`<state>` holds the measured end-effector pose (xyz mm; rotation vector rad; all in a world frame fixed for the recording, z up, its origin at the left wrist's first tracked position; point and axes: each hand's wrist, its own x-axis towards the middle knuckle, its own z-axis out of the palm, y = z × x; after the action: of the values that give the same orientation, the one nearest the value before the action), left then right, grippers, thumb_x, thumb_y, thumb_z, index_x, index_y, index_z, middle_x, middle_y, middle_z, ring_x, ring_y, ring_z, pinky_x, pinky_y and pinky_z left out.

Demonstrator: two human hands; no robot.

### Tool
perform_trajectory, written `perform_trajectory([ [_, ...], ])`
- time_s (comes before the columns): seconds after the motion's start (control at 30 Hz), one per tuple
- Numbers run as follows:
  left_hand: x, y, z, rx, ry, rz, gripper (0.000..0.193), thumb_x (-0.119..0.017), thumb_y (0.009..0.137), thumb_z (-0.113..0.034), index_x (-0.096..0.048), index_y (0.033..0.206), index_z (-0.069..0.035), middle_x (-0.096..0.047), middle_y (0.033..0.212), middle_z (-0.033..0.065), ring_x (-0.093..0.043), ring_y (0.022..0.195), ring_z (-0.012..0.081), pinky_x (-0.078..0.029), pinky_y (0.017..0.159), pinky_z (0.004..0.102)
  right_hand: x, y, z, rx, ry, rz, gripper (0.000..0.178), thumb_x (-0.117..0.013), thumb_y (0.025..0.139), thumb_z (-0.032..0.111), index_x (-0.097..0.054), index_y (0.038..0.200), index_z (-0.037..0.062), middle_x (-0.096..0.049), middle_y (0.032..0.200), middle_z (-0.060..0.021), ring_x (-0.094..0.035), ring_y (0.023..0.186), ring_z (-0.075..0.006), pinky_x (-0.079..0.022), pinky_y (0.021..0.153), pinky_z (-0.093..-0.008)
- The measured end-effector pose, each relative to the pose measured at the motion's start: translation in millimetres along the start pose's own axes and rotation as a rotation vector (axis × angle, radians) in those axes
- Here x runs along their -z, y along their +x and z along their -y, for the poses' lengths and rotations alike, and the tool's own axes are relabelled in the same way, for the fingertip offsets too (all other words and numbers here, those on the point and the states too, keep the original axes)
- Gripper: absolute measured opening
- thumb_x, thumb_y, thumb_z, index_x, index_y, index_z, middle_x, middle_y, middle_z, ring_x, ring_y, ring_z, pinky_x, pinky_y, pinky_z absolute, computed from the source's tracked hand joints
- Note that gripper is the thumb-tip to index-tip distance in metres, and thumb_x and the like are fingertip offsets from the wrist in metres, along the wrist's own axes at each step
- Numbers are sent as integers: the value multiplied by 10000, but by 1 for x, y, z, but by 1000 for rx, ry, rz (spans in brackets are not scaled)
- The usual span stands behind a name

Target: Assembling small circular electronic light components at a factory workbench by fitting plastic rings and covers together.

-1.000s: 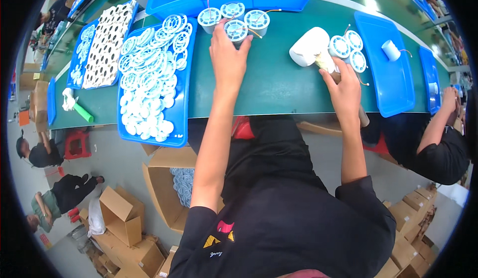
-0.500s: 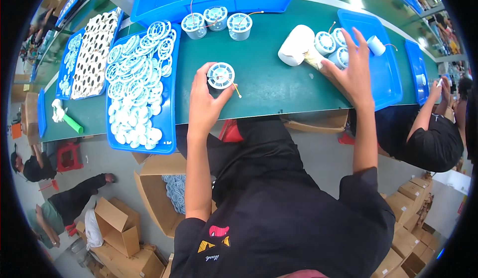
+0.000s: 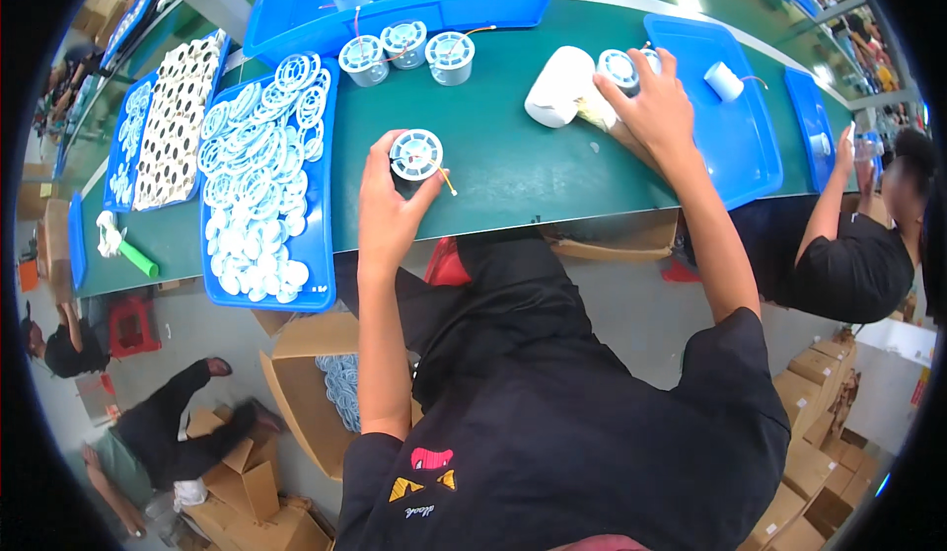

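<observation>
While the left hand (image 3: 393,201) grips an upright pale-blue plastic cylinder (image 3: 416,155) left of a white-headed mallet (image 3: 558,87), the right hand (image 3: 663,117) lies nearer, grip unclear.

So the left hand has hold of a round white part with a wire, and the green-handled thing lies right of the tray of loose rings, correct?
Not quite: the head view shows the green-handled thing lying left of the tray of loose rings, not right. The left hand does have hold of a round white part with a wire.
</observation>
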<state>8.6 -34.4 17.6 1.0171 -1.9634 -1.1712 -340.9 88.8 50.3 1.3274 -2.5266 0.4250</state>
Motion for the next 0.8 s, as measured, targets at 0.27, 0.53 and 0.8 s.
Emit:
perform_trajectory([
  [0.27,-3,4,4,-126,111,-36,621,-861,871,-151,-540,1380,2,-699,1175,136,-702,1062,216,-544,944,351,30,17,-24,-61,133,-130,713,-780,841,640,-736,1303,97,-619,1321,-279,-724,1076,-439,-592,910,-474],
  [0.53,3,-4,0,-190,123,-57,745,-869,844,-140,-504,1480,-6,-631,1343,173,-644,1227,277,-504,1056,386,75,-6,-101,-218,-114,-193,711,-753,870,662,-728,1316,109,-606,1373,-260,-689,1151,-459,-565,950,-514],
  [0.8,-1,-3,-3,-147,8,-63,706,-841,864,-178,-517,1477,-46,-635,1347,199,-619,1242,398,-486,1069,459,48,-37,-128,-180,-581,-214,921,-623,942,733,-485,1570,74,-390,1603,-341,-577,1281,-568,-462,1116,-578],
])
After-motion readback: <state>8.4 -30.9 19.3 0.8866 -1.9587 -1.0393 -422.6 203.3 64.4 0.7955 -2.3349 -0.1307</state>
